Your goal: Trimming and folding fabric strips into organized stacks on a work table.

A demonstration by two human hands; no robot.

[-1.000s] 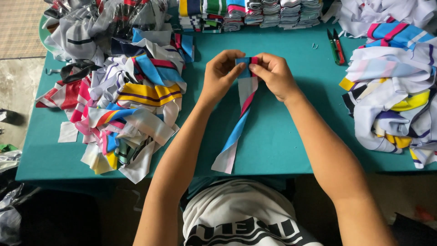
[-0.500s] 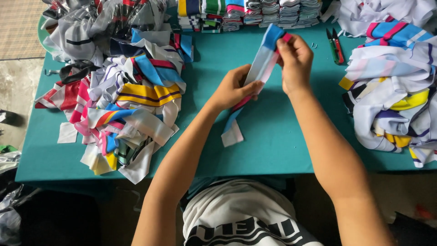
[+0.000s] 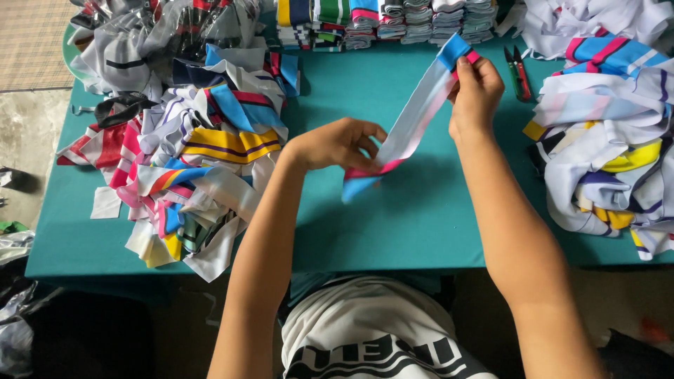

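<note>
A long white fabric strip (image 3: 414, 119) with blue and pink ends is stretched taut above the teal table (image 3: 421, 217). My right hand (image 3: 476, 91) pinches its upper blue and pink end, raised toward the back of the table. Lower down, my left hand (image 3: 335, 142) grips the strip near its other end, whose blue tip hangs just below my fingers. Both forearms reach in from the bottom of the view.
A loose heap of striped fabric pieces (image 3: 182, 154) covers the table's left side and another heap (image 3: 611, 140) lies at the right. Folded stacks (image 3: 393, 21) line the back edge. Small green and red snips (image 3: 516, 70) lie near the right heap.
My hands started together at one end of the strip. The right hand lifted that end up and back while the left slid down its length to the far end, pulling it straight.
</note>
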